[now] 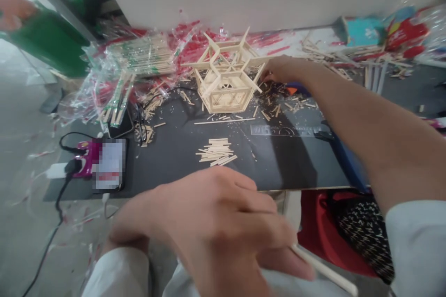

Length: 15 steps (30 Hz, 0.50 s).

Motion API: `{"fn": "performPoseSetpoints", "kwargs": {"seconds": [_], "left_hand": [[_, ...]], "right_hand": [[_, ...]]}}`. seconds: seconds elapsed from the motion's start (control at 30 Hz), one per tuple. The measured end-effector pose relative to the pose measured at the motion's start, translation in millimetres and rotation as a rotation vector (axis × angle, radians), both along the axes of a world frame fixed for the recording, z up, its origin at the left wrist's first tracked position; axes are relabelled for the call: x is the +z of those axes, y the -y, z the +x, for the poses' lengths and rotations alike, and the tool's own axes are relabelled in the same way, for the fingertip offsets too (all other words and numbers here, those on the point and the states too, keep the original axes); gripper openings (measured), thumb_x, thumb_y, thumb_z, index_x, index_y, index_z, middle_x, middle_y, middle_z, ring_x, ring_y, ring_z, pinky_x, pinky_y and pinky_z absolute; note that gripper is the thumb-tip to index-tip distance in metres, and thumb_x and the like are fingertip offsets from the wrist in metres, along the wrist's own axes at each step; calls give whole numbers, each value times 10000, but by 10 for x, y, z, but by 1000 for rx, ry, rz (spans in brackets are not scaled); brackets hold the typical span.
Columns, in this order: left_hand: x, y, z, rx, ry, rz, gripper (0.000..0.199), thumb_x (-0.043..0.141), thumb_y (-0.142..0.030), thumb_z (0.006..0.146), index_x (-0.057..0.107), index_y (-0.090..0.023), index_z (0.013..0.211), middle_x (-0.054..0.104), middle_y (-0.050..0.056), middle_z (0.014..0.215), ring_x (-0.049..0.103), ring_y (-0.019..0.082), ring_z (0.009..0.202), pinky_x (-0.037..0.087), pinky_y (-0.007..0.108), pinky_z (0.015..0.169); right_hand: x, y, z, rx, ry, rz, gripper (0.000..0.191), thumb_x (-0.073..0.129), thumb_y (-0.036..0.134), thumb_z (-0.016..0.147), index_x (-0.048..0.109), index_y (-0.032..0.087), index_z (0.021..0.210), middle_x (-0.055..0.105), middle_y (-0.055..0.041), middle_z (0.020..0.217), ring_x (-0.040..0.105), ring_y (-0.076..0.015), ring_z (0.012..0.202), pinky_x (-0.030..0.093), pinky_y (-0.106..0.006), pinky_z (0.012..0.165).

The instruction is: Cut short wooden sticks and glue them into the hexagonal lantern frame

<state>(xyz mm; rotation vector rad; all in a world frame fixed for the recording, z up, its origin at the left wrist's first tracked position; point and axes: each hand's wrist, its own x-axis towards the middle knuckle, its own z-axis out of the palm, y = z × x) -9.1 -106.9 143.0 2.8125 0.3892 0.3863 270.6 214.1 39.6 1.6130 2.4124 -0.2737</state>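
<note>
In the foreground my left hand is closed around a pale wooden stick, which juts out to the lower right beyond the thumb. My right hand reaches far across the table, right beside a wooden model built of thin sticks with flared beams on top. Its fingertips point down among dark scraps and are partly hidden, so I cannot make out whether they hold anything. A small pile of short cut sticks lies in front of the model. Between them rests one longer thin stick.
A clear ruler lies under my right arm. Wrapped chopsticks are heaped at the back left. A phone and a purple power adapter with cables sit at the left edge. A red stool holds a patterned black bag.
</note>
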Motion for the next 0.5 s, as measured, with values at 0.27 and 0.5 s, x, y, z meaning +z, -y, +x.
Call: {"fn": "performPoseSetpoints", "kwargs": {"seconds": [0.27,0.5], "left_hand": [[-119,-188,-458,227,111,-261,365,651,-431,1039,785,-489,1374,768,33,781,759,234,735,617,326,593],[-697,-990,-396,463,-29,-344,451,462,-385,1139,673,-199,1492,853,51,972,808,215,833,593,301,846]], "right_hand": [[8,61,12,18,-5,60,97,713,76,931,765,30,863,832,-122,1176,676,-88,996,381,-268,889],[-12,103,-57,35,-20,100,145,601,16,946,700,22,839,756,-190,1388,645,-86,1130,351,-244,872]]}}
